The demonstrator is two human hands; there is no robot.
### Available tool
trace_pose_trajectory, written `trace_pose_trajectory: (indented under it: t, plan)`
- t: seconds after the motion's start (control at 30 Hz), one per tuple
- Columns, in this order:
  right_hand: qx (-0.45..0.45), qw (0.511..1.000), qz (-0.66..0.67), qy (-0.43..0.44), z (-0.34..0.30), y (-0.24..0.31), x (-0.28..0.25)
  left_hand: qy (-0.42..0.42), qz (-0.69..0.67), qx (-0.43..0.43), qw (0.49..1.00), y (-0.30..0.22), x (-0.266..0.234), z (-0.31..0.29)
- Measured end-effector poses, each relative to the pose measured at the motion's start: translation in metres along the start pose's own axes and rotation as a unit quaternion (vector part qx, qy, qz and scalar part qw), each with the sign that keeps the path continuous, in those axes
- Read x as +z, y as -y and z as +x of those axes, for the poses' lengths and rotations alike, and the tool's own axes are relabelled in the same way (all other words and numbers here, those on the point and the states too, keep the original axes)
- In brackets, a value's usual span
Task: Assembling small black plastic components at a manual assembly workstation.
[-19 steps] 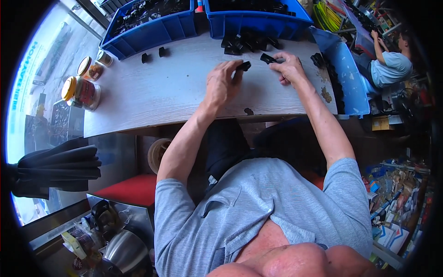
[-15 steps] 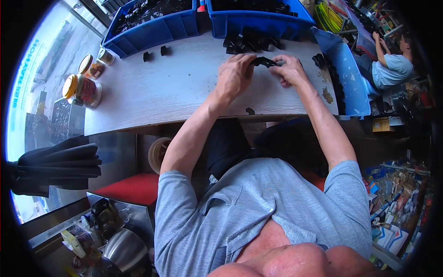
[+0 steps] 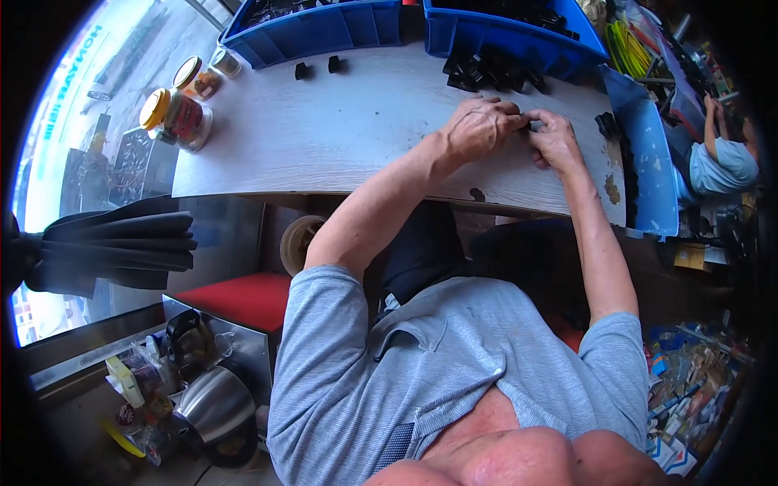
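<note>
Spreading across the upper half of the frame, the pale table (image 3: 324, 138) carries everything from where I stand. Along its far edge sit one blue bin (image 3: 324, 32) and a second blue bin (image 3: 519, 40), pushed back, I'd guess, to free the near surface for handwork; a paler tub (image 3: 655, 166) hugs its right end. A heap of black parts (image 3: 490, 71) lies just before the second bin, likely for easy reach. Right of upper centre, the left hand (image 3: 480, 130) and right hand (image 3: 557, 144) meet, fingertips pinched on a black part (image 3: 531, 125), presumably for fine control; fingers hide most of it. Two loose pieces (image 3: 302, 70) rest apart, upper left.
</note>
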State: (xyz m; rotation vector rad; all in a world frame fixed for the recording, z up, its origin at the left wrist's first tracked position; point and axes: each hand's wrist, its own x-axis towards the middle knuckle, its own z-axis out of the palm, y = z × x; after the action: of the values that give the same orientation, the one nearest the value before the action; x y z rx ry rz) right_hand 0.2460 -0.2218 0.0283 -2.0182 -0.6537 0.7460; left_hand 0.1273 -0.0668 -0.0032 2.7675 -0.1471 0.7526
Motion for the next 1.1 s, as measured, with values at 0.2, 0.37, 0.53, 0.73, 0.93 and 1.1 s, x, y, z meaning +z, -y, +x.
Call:
trace_pose_trajectory:
  t: [0.2,0.37,0.53,0.73,0.93,1.1]
  plan:
    - [-0.014,0.999,0.024,0.019,-0.002,0.0,0.001,0.0,0.012,-0.018,1.0,-0.01,-0.007,-0.018]
    - [-0.018,1.0,0.009,0.004,-0.003,0.0,-0.001,0.027,0.011,-0.037,0.999,-0.017,-0.009,-0.02]
    - [-0.002,0.999,0.02,-0.027,-0.011,0.005,-0.003,-0.188,-0.046,-0.072,0.978,0.018,-0.017,-0.044]
    - [0.045,0.973,0.202,-0.105,-0.007,-0.017,-0.04,-0.213,0.253,-0.169,0.928,0.154,-0.103,-0.102]
    - [0.085,0.905,0.282,-0.306,0.016,-0.038,-0.09,-0.007,0.204,-0.228,0.952,0.14,-0.099,-0.11]
    - [0.067,0.933,0.23,-0.27,0.024,-0.026,-0.071,-0.004,0.169,-0.205,0.964,0.093,-0.09,-0.108]
